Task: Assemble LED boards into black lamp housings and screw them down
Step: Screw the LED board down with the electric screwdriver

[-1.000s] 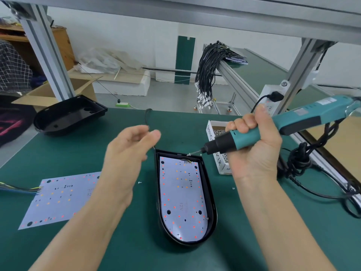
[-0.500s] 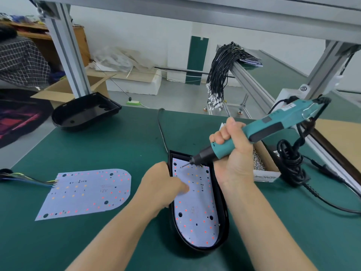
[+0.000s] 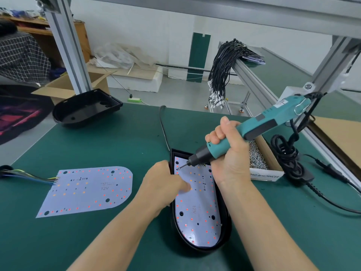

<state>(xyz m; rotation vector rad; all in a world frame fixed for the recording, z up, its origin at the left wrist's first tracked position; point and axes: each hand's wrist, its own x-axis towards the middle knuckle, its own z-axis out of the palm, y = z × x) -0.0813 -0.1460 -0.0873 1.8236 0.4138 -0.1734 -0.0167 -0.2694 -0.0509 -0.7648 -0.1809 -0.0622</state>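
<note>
On the green counter (image 3: 121, 145), a spare LED board (image 3: 88, 189) lies flat at the left, with an empty black housing (image 3: 86, 108) beyond it. The left hand (image 3: 166, 184) steadies the nearer lamp housing (image 3: 224, 237), its grip curled over the left rim, fingers on the fitted LED board (image 3: 197, 210). The right hand (image 3: 230, 153) has its grip wrapped around a teal electric screwdriver (image 3: 259, 126), bit tip at the board's far left corner. A box of screws (image 3: 261, 161) sits right
</note>
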